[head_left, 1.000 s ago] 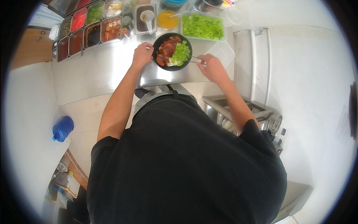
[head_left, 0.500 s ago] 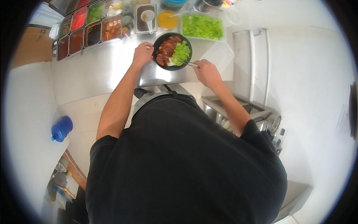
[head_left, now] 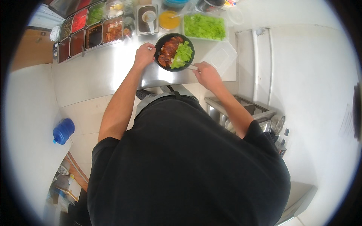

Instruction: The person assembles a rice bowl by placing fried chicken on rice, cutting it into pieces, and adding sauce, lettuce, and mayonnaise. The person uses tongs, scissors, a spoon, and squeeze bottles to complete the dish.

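Observation:
On the steel counter stands a round black bowl [head_left: 174, 68]. Glazed brown meat [head_left: 168, 52] fills its left side, and chopped green lettuce [head_left: 182, 55] covers the right, with a little white rice showing between them. My left hand [head_left: 144, 54] grips the bowl's left rim between thumb and fingers. Metal tongs [head_left: 191, 66] are held in my right hand [head_left: 208, 74], their tips reaching the lettuce at the bowl's lower right edge. The lettuce partly hides those tips.
Behind the bowl sit a clear tub of lettuce [head_left: 204, 27], a container of yellow sauce [head_left: 169, 20] and a steel pan [head_left: 141, 29] with a white ladle [head_left: 151, 22]. Steel ingredient pans [head_left: 94, 35] line the back left. A clear lid [head_left: 222, 56] lies at right.
The lettuce has spread lower in the bowl and covers more of the rice. My right hand and the tongs have shifted slightly left and down. My left hand stays on the rim.

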`<state>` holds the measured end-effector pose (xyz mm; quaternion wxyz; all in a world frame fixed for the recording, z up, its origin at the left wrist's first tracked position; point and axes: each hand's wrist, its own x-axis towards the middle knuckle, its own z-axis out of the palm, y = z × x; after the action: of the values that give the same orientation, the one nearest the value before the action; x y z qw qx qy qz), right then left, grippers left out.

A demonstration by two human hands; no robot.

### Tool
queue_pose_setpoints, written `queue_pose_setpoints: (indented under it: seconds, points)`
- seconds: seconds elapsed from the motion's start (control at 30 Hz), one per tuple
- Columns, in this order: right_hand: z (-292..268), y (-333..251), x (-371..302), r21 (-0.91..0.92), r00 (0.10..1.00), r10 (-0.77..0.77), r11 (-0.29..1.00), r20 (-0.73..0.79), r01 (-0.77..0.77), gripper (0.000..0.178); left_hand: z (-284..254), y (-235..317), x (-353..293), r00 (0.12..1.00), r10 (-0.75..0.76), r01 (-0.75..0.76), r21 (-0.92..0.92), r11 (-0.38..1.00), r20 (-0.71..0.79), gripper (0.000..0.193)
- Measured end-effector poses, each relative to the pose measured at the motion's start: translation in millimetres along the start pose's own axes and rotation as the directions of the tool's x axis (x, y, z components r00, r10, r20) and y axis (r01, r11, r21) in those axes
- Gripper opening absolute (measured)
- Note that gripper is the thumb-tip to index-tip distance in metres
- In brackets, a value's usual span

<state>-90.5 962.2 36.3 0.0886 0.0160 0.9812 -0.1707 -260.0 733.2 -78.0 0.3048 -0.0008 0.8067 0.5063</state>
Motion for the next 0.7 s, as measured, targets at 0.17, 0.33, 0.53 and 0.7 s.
queue_pose_setpoints:
  seconds: [0.17,0.33,0.53,0.7]
  points:
    - [3,0,13,0.018,0.994,0.043,0.999,-0.102,-0.041,0.024,0,2,-1,1.0,-0.02,0.021,-0.031,0.999,0.007,0.024]
    - [-3,-6,5,0.003,0.998,0.065,0.998,-0.023,-0.065,0.023,0,4,-3,0.999,-0.034,0.034,-0.042,0.999,0.006,0.023]
    - [-10,-8,0,0.034,0.994,0.106,0.994,-0.038,-0.105,0.025,0,6,-5,0.999,-0.035,0.034,-0.051,0.998,0.0,0.023]
    - [-9,-4,0,-0.022,0.989,0.139,0.99,0.056,-0.138,0.027,0,5,-2,1.0,-0.03,0.03,0.003,1.0,0.007,0.024]
